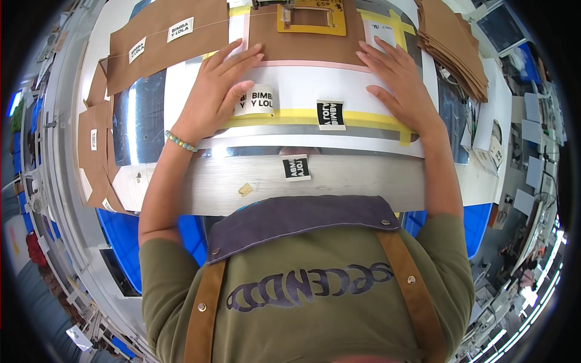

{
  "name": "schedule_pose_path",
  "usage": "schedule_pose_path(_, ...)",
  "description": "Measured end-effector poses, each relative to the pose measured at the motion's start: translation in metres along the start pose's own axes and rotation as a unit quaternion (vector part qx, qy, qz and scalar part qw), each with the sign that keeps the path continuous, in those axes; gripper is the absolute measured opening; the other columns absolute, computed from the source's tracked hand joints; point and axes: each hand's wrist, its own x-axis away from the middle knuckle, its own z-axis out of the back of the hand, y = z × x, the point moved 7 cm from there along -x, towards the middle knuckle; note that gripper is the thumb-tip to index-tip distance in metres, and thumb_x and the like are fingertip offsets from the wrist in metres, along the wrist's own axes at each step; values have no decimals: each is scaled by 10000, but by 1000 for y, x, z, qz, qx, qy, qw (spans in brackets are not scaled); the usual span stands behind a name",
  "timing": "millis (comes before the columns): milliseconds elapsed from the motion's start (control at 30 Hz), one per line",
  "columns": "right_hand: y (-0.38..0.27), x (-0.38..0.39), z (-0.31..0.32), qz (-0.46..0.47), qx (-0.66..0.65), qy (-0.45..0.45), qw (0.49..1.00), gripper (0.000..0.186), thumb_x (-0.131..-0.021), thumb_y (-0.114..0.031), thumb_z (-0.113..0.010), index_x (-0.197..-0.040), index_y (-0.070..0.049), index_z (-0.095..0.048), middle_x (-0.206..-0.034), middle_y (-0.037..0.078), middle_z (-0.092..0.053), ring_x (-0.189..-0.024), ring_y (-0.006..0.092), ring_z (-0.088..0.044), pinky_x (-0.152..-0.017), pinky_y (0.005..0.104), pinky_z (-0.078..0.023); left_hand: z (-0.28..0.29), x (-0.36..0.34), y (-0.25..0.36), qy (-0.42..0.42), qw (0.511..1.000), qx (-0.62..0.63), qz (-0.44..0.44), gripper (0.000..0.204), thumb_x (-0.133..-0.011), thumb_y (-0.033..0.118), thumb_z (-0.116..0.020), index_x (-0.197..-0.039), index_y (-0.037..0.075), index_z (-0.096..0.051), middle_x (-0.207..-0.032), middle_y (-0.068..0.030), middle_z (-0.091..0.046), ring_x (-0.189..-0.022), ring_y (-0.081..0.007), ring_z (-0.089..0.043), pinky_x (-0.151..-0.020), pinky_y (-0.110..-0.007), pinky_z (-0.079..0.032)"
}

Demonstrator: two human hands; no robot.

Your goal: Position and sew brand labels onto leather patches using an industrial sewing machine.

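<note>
A flat brown panel [272, 48] lies on a white sheet [296, 81] edged with pink and yellow tape. My left hand [215, 91] rests with fingers stretched out, its fingertips on the panel's left edge. Next to that thumb lie white printed labels [257, 100]. On the other side my right hand [396, 85] is spread open, fingertips at the panel's right edge. Over the panel's far part sits a yellow rectangular frame [312, 29] with an opening in its middle; its far end is cut off by the picture's edge. Neither hand grips anything.
Brown pieces with white labels [163, 42] stretch along the left, joined by a thread. A stack of brown panels [454, 48] stands at the far right. Black labels [331, 115] lie nearer me. Below the table edge are blue bins [124, 242].
</note>
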Motion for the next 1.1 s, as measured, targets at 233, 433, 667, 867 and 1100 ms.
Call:
schedule_pose_path(233,0,0,4,-1,-37,-2,999,506,-1059,-389,-616,-1510,-162,-640,-1671,41,-499,-1591,335,-349,-1325,529,-257,4,2,-3,33,999,14,18,538,-1119,410,-465,-1506,71,-623,-1598,-80,-593,-1553,-370,-423,-1290,-492,-319)
schedule_pose_path(433,1,1,0,-10,-13,8,1000,549,-1072,-456,-579,-1555,-196,-600,-1706,38,-448,-1612,327,-315,-1341,534,-230,-1,2,2,15,999,-30,5,488,-1118,337,-485,-1503,72,-627,-1625,-61,-566,-1565,-339,-410,-1293,-483,-319)
schedule_pose_path(667,-1,2,1,11,-5,-6,1000,547,-1089,-465,-548,-1573,-212,-581,-1709,39,-444,-1604,328,-323,-1338,529,-226,0,0,3,23,999,-31,9,479,-1114,323,-491,-1494,71,-638,-1657,-57,-531,-1571,-344,-399,-1292,-481,-314)
schedule_pose_path(867,0,1,-3,31,3,3,1000,537,-1093,-442,-557,-1575,-205,-577,-1709,47,-442,-1597,334,-326,-1327,527,-240,-1,1,1,28,999,-23,-2,454,-1106,305,-522,-1464,62,-660,-1627,-66,-560,-1538,-364,-432,-1276,-488,-332)
schedule_pose_path(1100,-17,-5,13,71,32,13,997,571,-1040,-438,-620,-1528,-142,-624,-1661,91,-508,-1562,357,-403,-1294,535,-291,13,9,9,45,999,7,-17,432,-1095,326,-586,-1449,96,-674,-1599,-88,-581,-1501,-383,-465,-1256,-494,-365)
